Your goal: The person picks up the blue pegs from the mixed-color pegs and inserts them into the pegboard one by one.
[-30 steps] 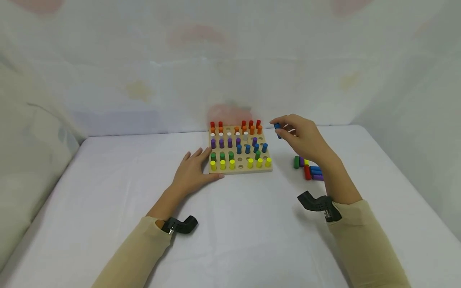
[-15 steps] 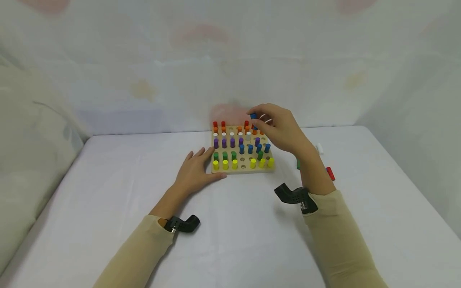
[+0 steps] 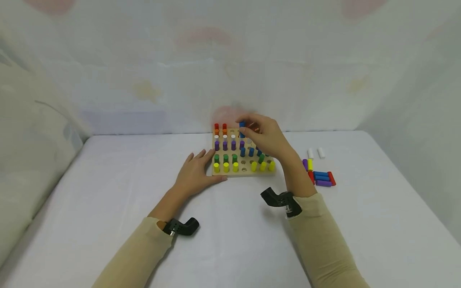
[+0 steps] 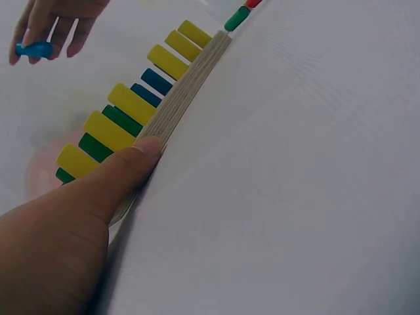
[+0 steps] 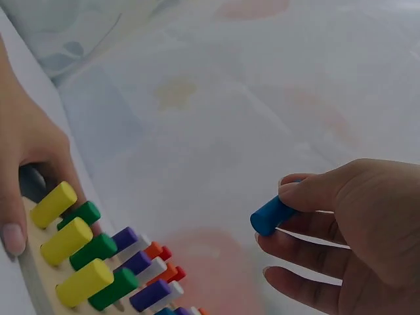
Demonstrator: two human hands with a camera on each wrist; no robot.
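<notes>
Right hand (image 3: 268, 141): we are pinching a blue peg (image 3: 242, 125) above the board's (image 3: 243, 173) far rows, at 12 o'clock.
Left hand (image 3: 196, 173): we are pressing straight fingers and thumb against the board's 9 o'clock edge.
Loose pegs (image 3: 319, 177): lying at 3 o'clock on the tabletop (image 3: 126, 172).

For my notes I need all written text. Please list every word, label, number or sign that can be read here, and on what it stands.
None: no readable text in any view.
The pegboard, its coloured pegs, the blue peg pinched in the right hand, and the loose pegs on the table are all unmarked.

Loose pegs (image 3: 318, 175) on white sheet (image 3: 108, 180)
</notes>
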